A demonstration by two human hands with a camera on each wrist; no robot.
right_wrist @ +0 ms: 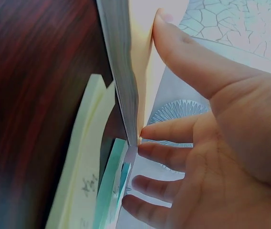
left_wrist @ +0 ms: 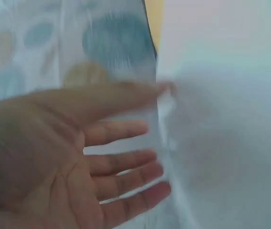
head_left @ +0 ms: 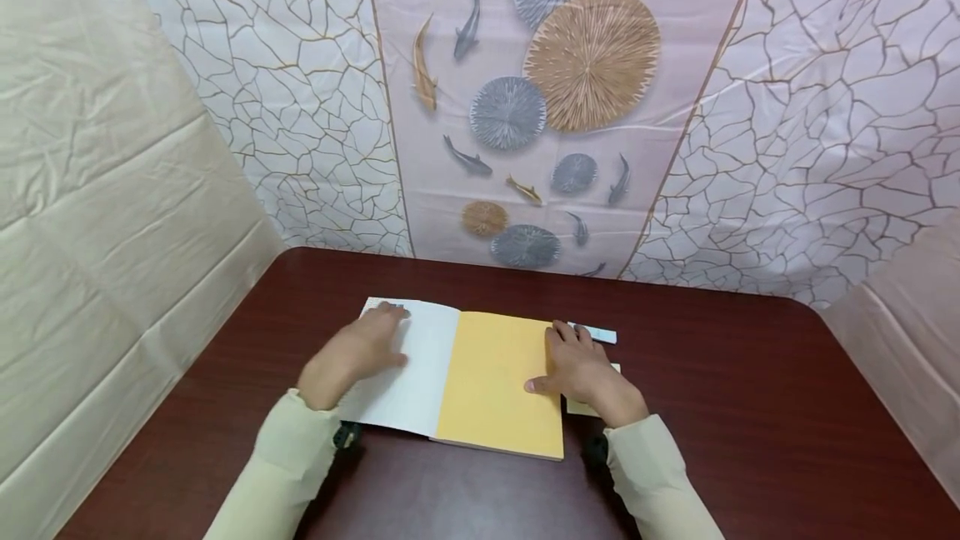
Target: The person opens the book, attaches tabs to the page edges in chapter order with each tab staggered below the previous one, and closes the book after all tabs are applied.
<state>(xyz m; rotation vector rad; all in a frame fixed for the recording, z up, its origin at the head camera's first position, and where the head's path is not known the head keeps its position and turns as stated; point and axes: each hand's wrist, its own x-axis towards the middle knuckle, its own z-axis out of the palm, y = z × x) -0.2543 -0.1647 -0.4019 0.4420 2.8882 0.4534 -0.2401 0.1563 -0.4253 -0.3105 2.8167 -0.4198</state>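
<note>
An open book lies on the table, with a white page (head_left: 423,365) on its left and a plain yellow page (head_left: 491,390) on its right. Over the outer part of the white page is my left hand (head_left: 360,348), fingers extended and thumb pointing toward the fold. My right hand (head_left: 581,369) rests at the yellow page's outer edge. In the right wrist view its thumb (right_wrist: 171,36) lies along the page side and its fingertips reach the far corner of the thick page block (right_wrist: 119,71). Both palms hold nothing.
Beside the book, partly under my right hand, is a pale yellow notepad (right_wrist: 78,157) with handwriting. A light blue-green pad (head_left: 603,335) lies just behind it. The dark red-brown table (head_left: 750,407) meets a patterned cloth backdrop (head_left: 525,215) at its far edge.
</note>
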